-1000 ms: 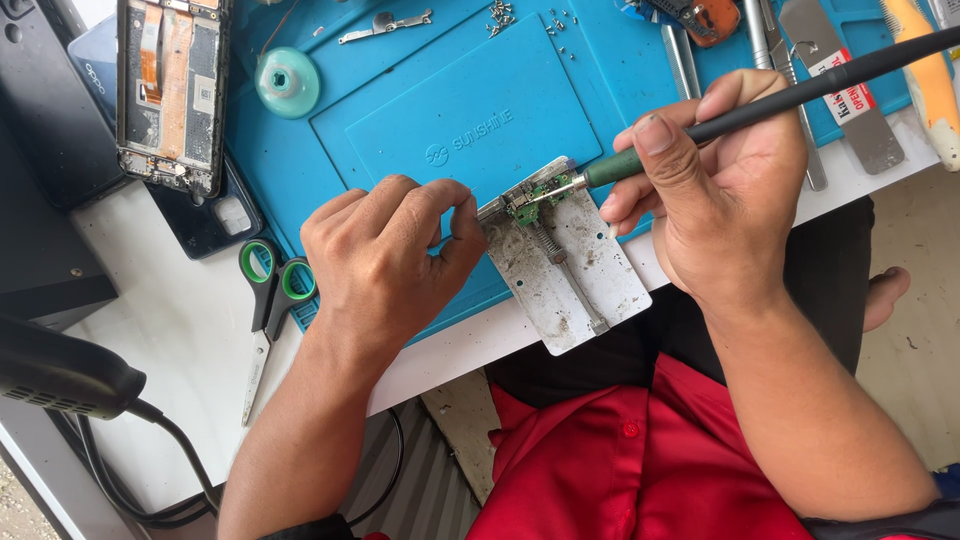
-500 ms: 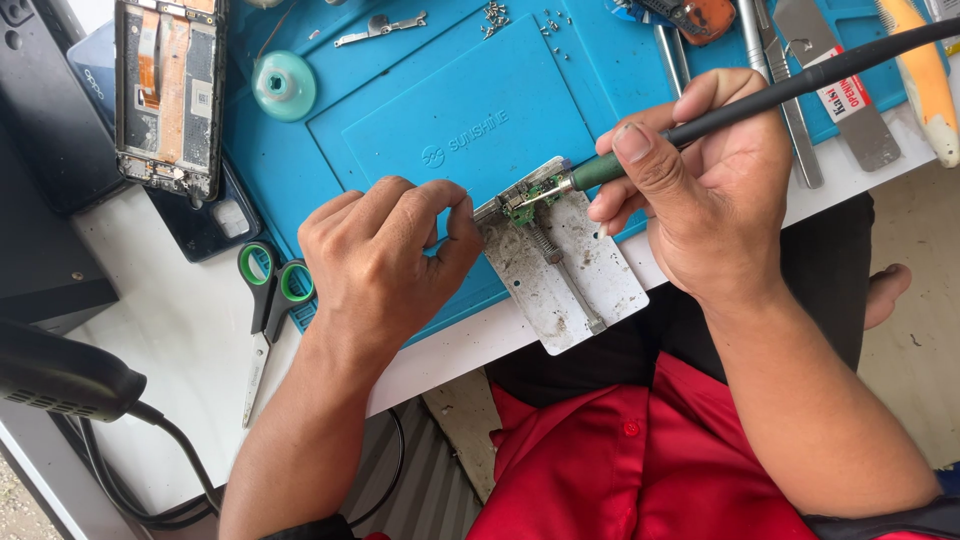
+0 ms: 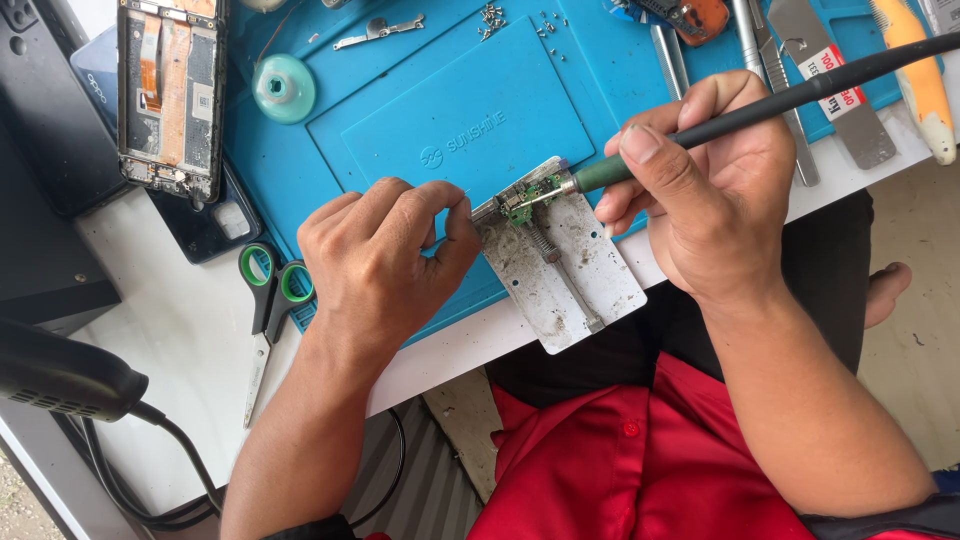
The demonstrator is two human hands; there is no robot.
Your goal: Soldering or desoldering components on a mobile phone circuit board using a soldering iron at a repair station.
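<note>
1. Here, my right hand (image 3: 715, 190) is closed in a pen grip around the soldering iron (image 3: 700, 125), thumb on top of the green collar, with the tip set down on the small green circuit board (image 3: 522, 200).
2. That board sits at the far corner of the metal holder plate (image 3: 575, 270), which I take as my landmark; the plate lies slanted across the near edge of the blue repair mat (image 3: 400, 130) and overhangs the desk (image 3: 180, 330) toward my lap.
3. My left hand (image 3: 385, 255) is curled just left of the plate, fingers bent narrow and fingertips pressed at the plate's far-left corner beside the board. I cannot tell whether they pinch anything or only steady the plate.
4. Well left of the plate, the opened phone (image 3: 165, 95) lies with its back off and its insides showing, so I judge the teardown done.
5. Beyond the plate, loose screws (image 3: 492, 17) and a small metal bracket (image 3: 378, 30) rest on the mat, which fits that judgement.
6. Left of the plate, green-handled scissors (image 3: 265, 310) lie on the desk, untouched.
7. With the iron on the board, I judge the soldering to be under way; fitting the board back into the phone and closing it appear to remain.
</note>
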